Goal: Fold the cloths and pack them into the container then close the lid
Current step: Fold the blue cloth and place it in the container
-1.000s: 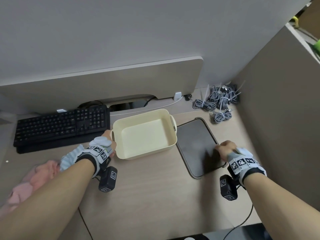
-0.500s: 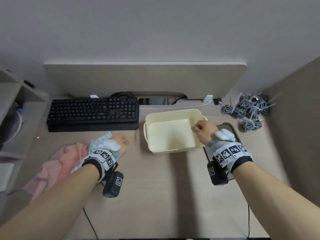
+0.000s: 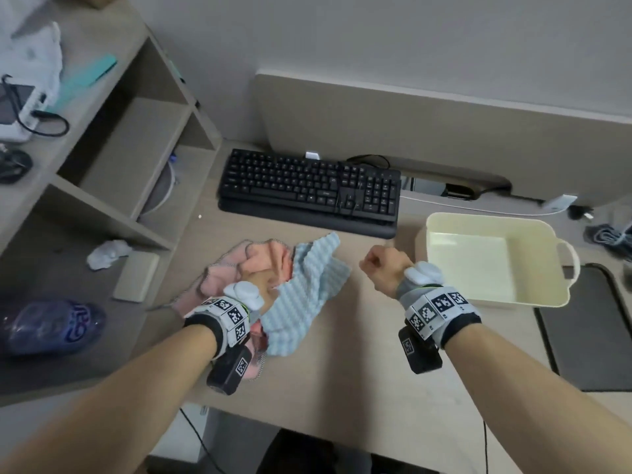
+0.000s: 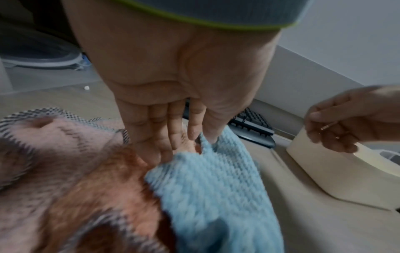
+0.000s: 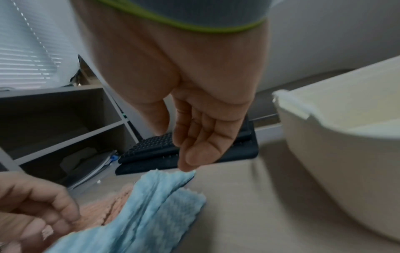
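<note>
Nearest to us, both of our forearms reach in over the desk (image 3: 342,371), each wrist strapped with a marker-covered band and a small black camera. Our left hand (image 3: 260,282) lies on the heap of cloths, its fingers (image 4: 173,130) fairly straight and pushed down into the folds where the blue cloth (image 3: 307,289) meets the pink cloth (image 3: 232,268); whether they pinch any fabric we cannot tell, since the tips are buried and blurred. The pink cloth lies crumpled on the left of the heap, and the blue ribbed one is draped across its right side, one corner pointing far toward the keyboard (image 3: 307,189).

Our right hand (image 3: 383,268) hovers just right of the blue cloth and holds nothing. From above it looks like a loose fist; the wrist view shows its fingers (image 5: 194,145) loosely curled and hanging, the tips just above the blue cloth's far corner.

Right of that hand stands the cream container (image 3: 561,261), open, with a handle on its right end. The dark lid (image 3: 588,330) lies flat on the desk at the near right of the container, partly tucked behind it.

Farther off, the black keyboard sits against the desk's back panel. On the left, a shelf unit (image 3: 130,148) holds papers and odds and ends, and a bundle of grey cables (image 3: 612,234) lies at the far right edge.
</note>
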`<action>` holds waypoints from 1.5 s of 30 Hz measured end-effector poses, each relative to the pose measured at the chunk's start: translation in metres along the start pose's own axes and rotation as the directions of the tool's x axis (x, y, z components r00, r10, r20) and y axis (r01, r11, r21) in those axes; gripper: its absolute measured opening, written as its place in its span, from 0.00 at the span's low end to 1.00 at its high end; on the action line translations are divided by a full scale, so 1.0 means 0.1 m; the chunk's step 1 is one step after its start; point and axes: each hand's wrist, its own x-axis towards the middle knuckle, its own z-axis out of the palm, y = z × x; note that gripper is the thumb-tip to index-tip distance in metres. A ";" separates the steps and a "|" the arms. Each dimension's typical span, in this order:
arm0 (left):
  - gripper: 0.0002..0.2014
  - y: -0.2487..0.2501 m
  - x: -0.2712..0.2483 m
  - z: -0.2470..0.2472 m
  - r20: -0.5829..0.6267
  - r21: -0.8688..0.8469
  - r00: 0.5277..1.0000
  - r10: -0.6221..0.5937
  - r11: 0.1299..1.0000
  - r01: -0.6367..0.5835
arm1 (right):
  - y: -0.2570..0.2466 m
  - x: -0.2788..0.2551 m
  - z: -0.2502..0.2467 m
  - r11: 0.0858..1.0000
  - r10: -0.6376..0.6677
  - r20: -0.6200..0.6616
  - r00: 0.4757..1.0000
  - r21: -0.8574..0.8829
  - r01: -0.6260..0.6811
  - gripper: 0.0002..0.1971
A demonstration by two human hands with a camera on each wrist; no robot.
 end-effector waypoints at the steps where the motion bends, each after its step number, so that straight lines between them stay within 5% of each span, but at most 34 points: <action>1: 0.06 0.00 -0.07 -0.03 0.045 0.126 0.998 -0.050 0.991 0.044 | -0.06 0.08 0.13 1.000 -0.004 0.022 1.000 -0.009 0.004 0.09; 5: 0.19 -0.18 -0.17 0.04 0.051 0.124 0.982 -0.182 0.977 0.174 | -0.14 0.41 0.55 0.999 0.041 0.091 0.995 -0.039 -0.038 0.16; 10: 0.21 -0.37 -0.15 0.11 0.023 0.120 0.984 -0.175 0.978 0.172 | -0.37 0.40 0.65 0.973 0.139 0.057 0.989 -0.193 -0.125 0.18; 14: 0.19 -0.46 -0.11 0.12 0.042 0.117 0.971 -0.235 0.966 0.229 | -0.46 0.43 0.85 0.981 0.159 0.062 0.985 -0.126 -0.151 0.19; 16: 0.19 -0.47 -0.10 0.12 0.059 0.091 0.972 -0.229 0.971 0.223 | -0.48 0.41 0.91 0.992 0.123 0.103 0.987 -0.042 -0.119 0.19; 19: 0.19 -0.48 -0.10 0.11 0.046 0.091 0.977 -0.207 0.975 0.202 | -0.53 0.30 0.89 0.996 0.090 0.119 0.989 0.001 -0.091 0.04; 22: 0.15 -0.43 -0.08 0.03 0.000 0.141 0.981 -0.192 0.972 0.190 | -0.63 0.15 0.77 0.988 0.051 0.055 0.997 0.143 -0.058 0.13; 28: 0.37 0.01 0.15 -0.36 -0.098 -0.050 0.991 -0.096 0.995 0.091 | -0.80 -0.18 0.30 0.932 -0.108 -0.051 0.993 0.344 0.119 0.05; 32: 0.47 0.40 0.26 -0.57 -0.130 -0.155 0.991 -0.008 0.988 -0.012 | -0.83 -0.35 -0.04 0.910 -0.215 -0.152 0.965 0.327 0.254 0.05; 39: 0.35 0.88 0.14 -0.58 -0.054 0.031 0.981 0.187 0.982 -0.186 | -0.79 -0.58 -0.55 0.818 -0.337 -0.217 0.916 0.414 0.399 0.07; 45: 0.24 1.35 -0.05 -0.56 -0.116 -0.194 0.948 0.296 0.929 -0.314 | -0.78 -0.70 -0.84 0.760 -0.418 -0.211 0.884 0.451 0.467 0.17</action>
